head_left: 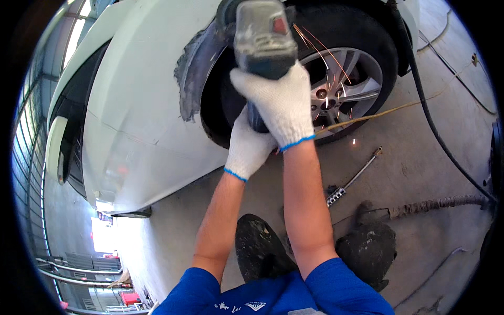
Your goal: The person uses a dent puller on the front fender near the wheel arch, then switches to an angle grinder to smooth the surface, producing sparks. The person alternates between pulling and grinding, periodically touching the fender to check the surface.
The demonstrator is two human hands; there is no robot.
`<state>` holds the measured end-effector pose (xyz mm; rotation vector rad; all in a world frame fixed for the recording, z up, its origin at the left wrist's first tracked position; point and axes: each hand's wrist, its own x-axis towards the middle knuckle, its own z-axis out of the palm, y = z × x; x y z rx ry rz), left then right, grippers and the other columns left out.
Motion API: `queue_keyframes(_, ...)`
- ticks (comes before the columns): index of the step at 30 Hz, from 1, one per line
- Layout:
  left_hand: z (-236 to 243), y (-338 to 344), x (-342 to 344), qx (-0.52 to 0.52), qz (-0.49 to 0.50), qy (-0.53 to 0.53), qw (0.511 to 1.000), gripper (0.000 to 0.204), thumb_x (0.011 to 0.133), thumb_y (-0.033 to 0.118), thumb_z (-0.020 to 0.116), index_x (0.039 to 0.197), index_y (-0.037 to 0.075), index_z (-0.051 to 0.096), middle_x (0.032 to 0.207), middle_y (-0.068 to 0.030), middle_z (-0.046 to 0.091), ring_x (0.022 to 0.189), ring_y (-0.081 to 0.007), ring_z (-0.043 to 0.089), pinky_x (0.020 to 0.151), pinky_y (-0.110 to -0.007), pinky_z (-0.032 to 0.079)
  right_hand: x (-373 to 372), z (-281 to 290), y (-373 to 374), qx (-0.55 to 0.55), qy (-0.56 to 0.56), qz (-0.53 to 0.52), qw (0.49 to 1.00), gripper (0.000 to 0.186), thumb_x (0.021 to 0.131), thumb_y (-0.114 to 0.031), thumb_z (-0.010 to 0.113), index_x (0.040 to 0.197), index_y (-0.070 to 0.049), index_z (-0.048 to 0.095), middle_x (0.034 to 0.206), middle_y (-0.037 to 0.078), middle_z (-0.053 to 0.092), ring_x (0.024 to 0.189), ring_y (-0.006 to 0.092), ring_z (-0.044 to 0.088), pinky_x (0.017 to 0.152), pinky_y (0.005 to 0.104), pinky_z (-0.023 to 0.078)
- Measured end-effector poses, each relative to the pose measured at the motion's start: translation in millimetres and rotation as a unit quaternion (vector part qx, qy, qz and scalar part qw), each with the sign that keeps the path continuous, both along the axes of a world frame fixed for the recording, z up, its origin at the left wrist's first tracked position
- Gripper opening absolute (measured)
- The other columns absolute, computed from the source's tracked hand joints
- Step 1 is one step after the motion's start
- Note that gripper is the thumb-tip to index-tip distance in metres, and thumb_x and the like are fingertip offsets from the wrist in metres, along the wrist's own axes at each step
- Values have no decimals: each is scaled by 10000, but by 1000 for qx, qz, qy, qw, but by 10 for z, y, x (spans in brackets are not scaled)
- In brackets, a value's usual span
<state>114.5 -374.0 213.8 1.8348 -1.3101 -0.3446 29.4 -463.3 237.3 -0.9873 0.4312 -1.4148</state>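
White car body (142,79) fills the left, its side mirror (59,144) sticking out near the far edge, and a rough-edged grey patch (193,71) beside the dark wheel arch (210,123). Next, left hand (247,149), white knit glove with blue cuff, at the lower dark part of the tool; fingers hidden, can't tell how far they close. Power tool (265,34), with a scuffed block-shaped end and red spot, is held up off the floor (388,157), in front of arch and wheel; its working end isn't visible. Right hand (289,100), same glove, is wrapped around the dark section just below the block, thumb to the left. Handling, judged: fairly heavy, stiff hard casing, probably vibrating, maybe slippery through knit; best held two-handed on the dark body, clear of the spark source. Orange sparks (326,100) show against the silver wheel (370,92) and black tyre (386,50). Further right: metal rod tool (361,171) lying on the floor, yellow hose (391,111), black cable (422,100), ribbed dark hose (436,205) toward the floor's right edge.
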Motion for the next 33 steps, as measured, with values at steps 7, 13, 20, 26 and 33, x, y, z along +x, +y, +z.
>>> queue_keyframes(7, -215, 156, 83, 35, 14, 3, 999, 577, 778, 123, 856, 1252, -38, 568, 1083, -120, 717, 968, -161, 683, 819, -322, 544, 95, -206, 169, 17, -4, 17, 1000, 467, 717, -197, 849, 1077, 17, 643, 1015, 153, 742, 949, 226, 730, 871, 358, 570)
queue_keyframes(13, -170, 153, 147, 32, -3, 23, 999, 633, 766, 139, 874, 1286, -33, 556, 1071, -123, 723, 937, -163, 698, 803, -327, 564, 94, -126, 170, 20, -32, 57, 998, 432, 739, -154, 862, 1087, 4, 662, 1008, 134, 750, 931, 194, 725, 854, 343, 579)
queue_keyframes(20, -268, 213, 172, 34, 11, 7, 999, 704, 754, 193, 896, 1327, -22, 549, 1167, -136, 718, 1097, -196, 681, 958, -350, 533, 207, -272, 269, 4, -14, 34, 999, 503, 722, -216, 873, 1113, 2, 645, 1034, 139, 747, 959, 219, 727, 882, 362, 573)
queue_keyframes(26, 11, 2, 46, 58, 5, 24, 998, 688, 742, 230, 907, 1294, -7, 572, 1115, -132, 735, 1044, -207, 697, 899, -358, 553, 52, -100, 54, 16, -70, 25, 997, 320, 768, -155, 849, 1040, -29, 739, 953, 60, 736, 844, 130, 686, 746, 315, 549)
queue_keyframes(33, -648, 362, 463, -4, -4, 27, 1000, 530, 876, 190, 774, 1321, -11, 569, 1252, -175, 690, 1169, -268, 652, 1007, -373, 511, 398, -356, 394, -16, 28, 34, 999, 483, 717, -191, 868, 1100, -5, 641, 1004, 155, 759, 965, 252, 744, 849, 375, 578)
